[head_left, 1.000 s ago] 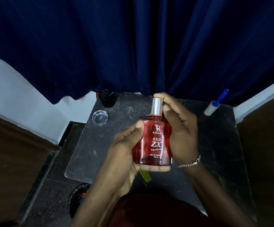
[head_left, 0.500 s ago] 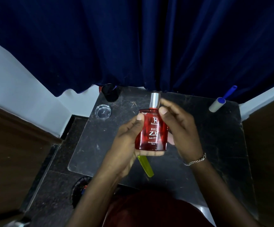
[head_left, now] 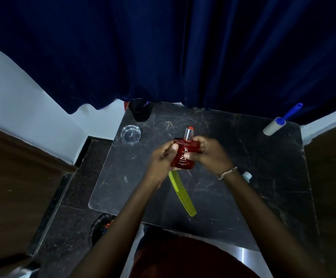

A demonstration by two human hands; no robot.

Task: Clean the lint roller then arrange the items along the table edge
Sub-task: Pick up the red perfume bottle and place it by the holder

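A red perfume bottle (head_left: 185,152) with a silver neck is held upright over the middle of the dark marble table (head_left: 263,177). My left hand (head_left: 163,157) grips its left side and my right hand (head_left: 209,153) grips its right side. The lint roller (head_left: 275,126), white roll with a blue handle, lies at the table's far right corner, away from both hands. A yellow-green comb (head_left: 181,193) lies flat on the table below the bottle, partly hidden under my left hand.
A clear glass ashtray (head_left: 130,134) and a black cup (head_left: 140,109) sit at the far left corner. A small white cap (head_left: 247,175) shows behind my right wrist. A dark blue curtain (head_left: 183,53) hangs behind the table. A dark bin (head_left: 101,227) stands on the floor left.
Both hands have carried the perfume bottle away from the camera and down toward the table's middle. More of the comb and the small white cap now show.
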